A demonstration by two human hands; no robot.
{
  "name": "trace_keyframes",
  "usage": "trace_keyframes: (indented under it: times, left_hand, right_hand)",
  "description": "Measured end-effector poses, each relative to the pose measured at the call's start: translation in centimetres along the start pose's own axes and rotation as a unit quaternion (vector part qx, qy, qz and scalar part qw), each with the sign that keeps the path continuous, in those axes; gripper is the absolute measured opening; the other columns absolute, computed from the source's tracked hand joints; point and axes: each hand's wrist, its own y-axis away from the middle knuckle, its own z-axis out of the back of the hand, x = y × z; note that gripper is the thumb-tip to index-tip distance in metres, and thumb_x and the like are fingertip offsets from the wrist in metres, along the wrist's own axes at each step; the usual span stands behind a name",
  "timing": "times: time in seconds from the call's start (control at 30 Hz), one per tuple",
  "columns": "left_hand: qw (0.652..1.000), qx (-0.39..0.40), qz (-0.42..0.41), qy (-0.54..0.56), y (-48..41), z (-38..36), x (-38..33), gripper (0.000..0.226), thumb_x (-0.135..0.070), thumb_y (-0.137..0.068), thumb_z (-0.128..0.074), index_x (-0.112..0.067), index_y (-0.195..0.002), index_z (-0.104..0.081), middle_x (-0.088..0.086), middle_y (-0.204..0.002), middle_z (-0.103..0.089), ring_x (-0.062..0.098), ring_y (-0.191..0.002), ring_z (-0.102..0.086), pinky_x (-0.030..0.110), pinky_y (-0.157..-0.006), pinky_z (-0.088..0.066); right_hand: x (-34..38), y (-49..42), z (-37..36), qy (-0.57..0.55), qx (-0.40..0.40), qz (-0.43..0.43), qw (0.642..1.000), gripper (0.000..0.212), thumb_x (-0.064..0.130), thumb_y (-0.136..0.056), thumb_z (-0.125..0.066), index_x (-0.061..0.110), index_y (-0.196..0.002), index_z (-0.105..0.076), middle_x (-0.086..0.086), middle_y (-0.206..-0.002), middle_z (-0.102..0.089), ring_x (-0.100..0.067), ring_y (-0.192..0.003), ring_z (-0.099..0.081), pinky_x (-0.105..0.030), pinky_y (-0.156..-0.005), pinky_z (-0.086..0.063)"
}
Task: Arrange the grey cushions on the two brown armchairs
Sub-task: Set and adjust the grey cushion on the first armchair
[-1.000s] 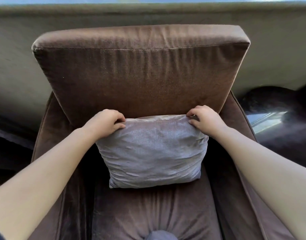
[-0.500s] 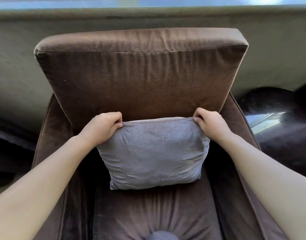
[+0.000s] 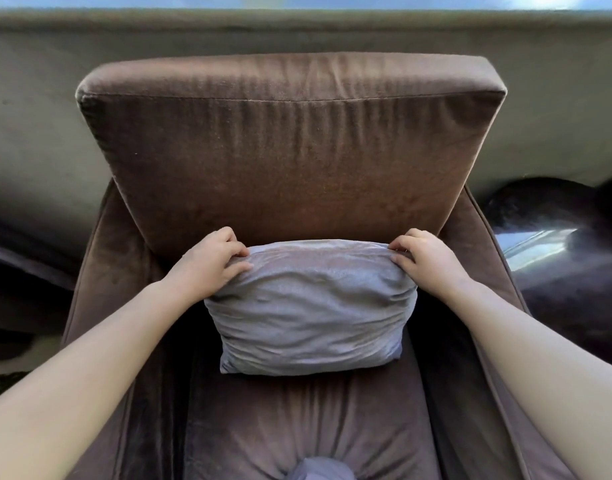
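Your left hand (image 3: 207, 268) has its grip closed on the upper left corner of the grey cushion (image 3: 311, 306), fingers curled over the top edge and thumb pressed into the front face. Your right hand (image 3: 427, 265) does the same at the upper right corner, fingers hooked over the top and thumb pinching the fabric from the front. Both grips bunch the cloth, so folds run across the cushion's face between your hands.

The cushion stands upright on the seat of the brown armchair (image 3: 290, 150), centred between the two arms, with its top edge touching the lower part of the backrest. Its bottom edge rests on the seat cushion, which shows deep creases running toward you.

Your bare forearms reach in from the lower left and lower right, each passing over an armrest of the chair.

At the very bottom of the view, in the middle of the seat's front, a small rounded grey shape (image 3: 320, 471) pokes up; you cannot tell what it is.

Behind the armchair hangs a dull grey-green curtain (image 3: 37, 116), with a strip of bright window above it. To the right of the chair sits a dark glossy object (image 3: 557, 244) catching a streak of light.
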Motion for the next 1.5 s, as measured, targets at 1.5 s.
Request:
trace_keyframes:
  times: [1.5]
  left_hand:
    - [0.978, 0.165, 0.124, -0.016, -1.7, -2.1, 2.3, 0.013, -0.039, -0.089, -0.065, -0.035, -0.079, -0.058, -0.009, -0.085, -0.062, 0.017, -0.084, -0.061, 0.036, -0.072, -0.048]
  right_hand:
    - [1.4, -2.8, -4.6, 0.004, 0.086, -0.027, 0.996, 0.011, 0.029, -0.092, -0.060, 0.021, -0.094, -0.067, -0.001, -0.100, -0.052, -0.025, -0.104, -0.052, -0.048, -0.081, -0.052]
